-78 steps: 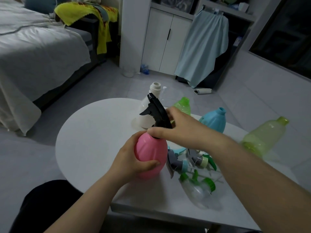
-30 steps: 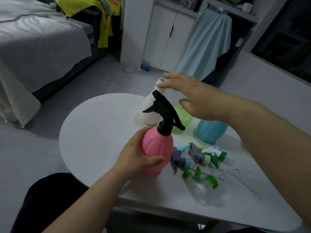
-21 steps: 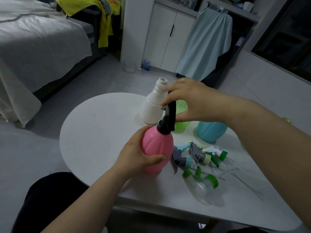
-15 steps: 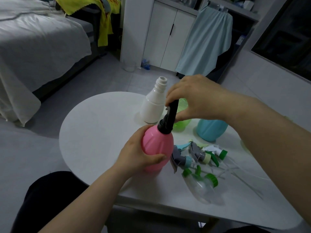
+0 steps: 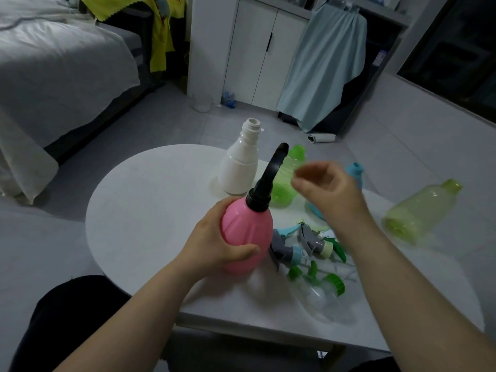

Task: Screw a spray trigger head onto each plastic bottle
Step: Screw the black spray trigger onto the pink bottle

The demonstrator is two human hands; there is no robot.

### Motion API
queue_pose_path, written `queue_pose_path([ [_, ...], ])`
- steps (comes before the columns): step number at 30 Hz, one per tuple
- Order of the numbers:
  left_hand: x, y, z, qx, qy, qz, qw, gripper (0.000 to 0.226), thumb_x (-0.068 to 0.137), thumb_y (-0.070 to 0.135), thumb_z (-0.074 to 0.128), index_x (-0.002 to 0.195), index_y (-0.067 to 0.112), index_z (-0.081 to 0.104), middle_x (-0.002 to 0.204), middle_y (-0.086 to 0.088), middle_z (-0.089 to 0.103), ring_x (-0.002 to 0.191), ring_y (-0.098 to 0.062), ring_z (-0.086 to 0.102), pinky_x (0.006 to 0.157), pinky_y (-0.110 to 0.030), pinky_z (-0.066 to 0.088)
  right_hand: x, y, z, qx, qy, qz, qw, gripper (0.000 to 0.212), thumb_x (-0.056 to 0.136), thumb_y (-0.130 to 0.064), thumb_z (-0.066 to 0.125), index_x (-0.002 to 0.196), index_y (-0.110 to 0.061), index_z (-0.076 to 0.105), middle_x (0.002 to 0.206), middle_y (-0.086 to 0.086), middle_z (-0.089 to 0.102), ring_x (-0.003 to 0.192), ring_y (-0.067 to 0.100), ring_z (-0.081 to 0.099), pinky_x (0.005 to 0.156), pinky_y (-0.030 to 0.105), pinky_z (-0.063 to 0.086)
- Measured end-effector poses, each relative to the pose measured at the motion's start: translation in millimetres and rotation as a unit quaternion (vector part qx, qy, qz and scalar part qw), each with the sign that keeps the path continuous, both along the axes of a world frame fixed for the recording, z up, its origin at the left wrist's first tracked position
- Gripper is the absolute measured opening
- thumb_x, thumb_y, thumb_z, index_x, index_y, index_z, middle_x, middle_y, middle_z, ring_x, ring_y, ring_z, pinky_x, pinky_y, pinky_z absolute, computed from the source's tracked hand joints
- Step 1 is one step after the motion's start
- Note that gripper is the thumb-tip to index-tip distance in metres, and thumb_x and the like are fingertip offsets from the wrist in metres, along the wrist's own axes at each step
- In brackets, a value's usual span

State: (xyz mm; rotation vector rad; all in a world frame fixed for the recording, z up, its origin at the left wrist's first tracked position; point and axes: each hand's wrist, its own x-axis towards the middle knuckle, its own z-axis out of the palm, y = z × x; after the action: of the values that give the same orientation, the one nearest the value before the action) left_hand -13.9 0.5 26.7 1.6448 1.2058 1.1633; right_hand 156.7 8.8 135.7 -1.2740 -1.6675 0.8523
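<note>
A pink bottle [image 5: 248, 232] stands on the white round table [image 5: 145, 210], with my left hand [image 5: 214, 245] wrapped around its body. A black trigger head [image 5: 268, 181] sits on its neck. My right hand [image 5: 327, 191] hovers just right of the head, fingers loosely curled, holding nothing. Behind stand a white open-necked bottle [image 5: 240, 167], a green bottle [image 5: 287, 178] and a blue bottle [image 5: 354, 173], partly hidden by my right hand. Loose trigger heads [image 5: 303, 245] lie to the right of the pink bottle. A clear bottle with a green head [image 5: 319, 294] lies on its side.
A pale yellow-green bottle [image 5: 421, 213] lies at the table's right. Beyond the table are a bed [image 5: 53, 76] at the left, a white cabinet [image 5: 257, 49] and a hanging light blue cloth [image 5: 322, 63].
My right hand has let go of the black trigger head and pulled away to the right. The pink bottle stays in my left hand.
</note>
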Motion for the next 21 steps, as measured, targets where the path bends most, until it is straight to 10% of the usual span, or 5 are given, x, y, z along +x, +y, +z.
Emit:
queue_pose_path([
  [7, -2, 2, 2, -0.011, 0.035, -0.04, 0.999, 0.078, 0.053, 0.024, 0.081, 0.093, 0.063, 0.026, 0.096, 0.034, 0.036, 0.082, 0.009, 0.044, 0.054, 0.001, 0.042, -13, 9, -17, -0.125, 0.027, 0.199, 0.972, 0.035, 0.075, 0.004, 0.059, 0.091, -0.027, 0.06, 0.093, -0.012, 0.065, 0.085, -0.007, 0.063, 0.073, 0.007, 0.047],
  [21, 8, 2, 0, -0.002, 0.025, 0.006, 1.0, 0.074, 0.036, 0.048, 0.069, 0.098, 0.056, 0.029, 0.101, 0.026, 0.044, 0.089, 0.01, 0.046, 0.066, 0.002, 0.039, -33, -4, -48, 0.044, 0.089, 0.056, 0.993, 0.03, 0.075, -0.004, 0.064, 0.087, -0.03, 0.06, 0.083, -0.017, 0.063, 0.079, -0.011, 0.059, 0.077, 0.007, 0.045],
])
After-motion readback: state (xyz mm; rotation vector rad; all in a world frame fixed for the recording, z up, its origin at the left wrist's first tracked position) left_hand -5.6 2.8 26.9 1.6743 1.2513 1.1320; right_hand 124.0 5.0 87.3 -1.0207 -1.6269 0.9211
